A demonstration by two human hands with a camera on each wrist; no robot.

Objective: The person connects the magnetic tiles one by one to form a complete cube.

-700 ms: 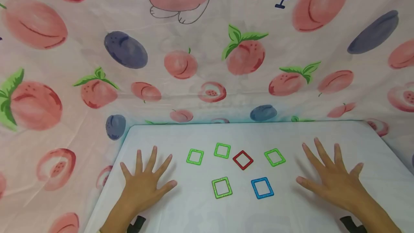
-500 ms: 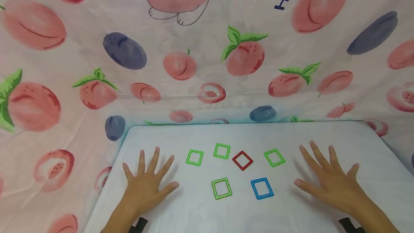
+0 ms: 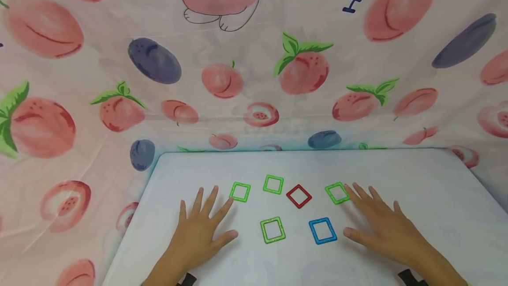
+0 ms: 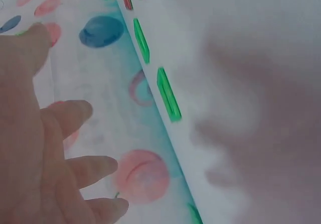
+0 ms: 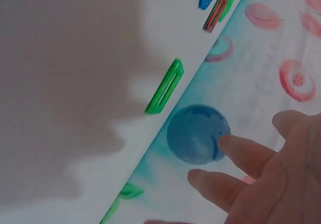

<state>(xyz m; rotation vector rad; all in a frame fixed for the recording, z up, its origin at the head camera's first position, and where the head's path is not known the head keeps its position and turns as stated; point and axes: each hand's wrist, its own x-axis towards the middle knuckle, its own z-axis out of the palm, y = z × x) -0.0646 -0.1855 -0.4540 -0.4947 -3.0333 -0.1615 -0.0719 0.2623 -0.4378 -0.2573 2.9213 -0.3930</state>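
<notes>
Both hands: moved inward since the earlier frame, my left hand (image 3: 194, 237) and right hand (image 3: 386, 231) nearer the row; the square frames lie as they did.
Bearing on the work: the outer frames now come within my reach, I judge; none is lifted.
Fingers: spread and extended on both hands, gripping nothing.
Left green frame (image 3: 248, 193): on the table (image 3: 416, 167), its near corner meeting my left index fingertip in the head view; the left wrist view shows them apart.
Right green frame (image 3: 330, 195): likewise overlapped by my right fingertips; contact unlikely, I judge.
Middle frames: upper green frame (image 3: 272, 192) just beside red frame (image 3: 304, 190); nearer me, lower green frame (image 3: 270, 219) and blue frame (image 3: 327, 242) between my thumbs.
Table edge: far side runs behind the row, against the fruit-print cloth (image 3: 254, 140).
Room: widest between my wrists and beyond my right hand; tightest between right thumb and blue frame.
</notes>
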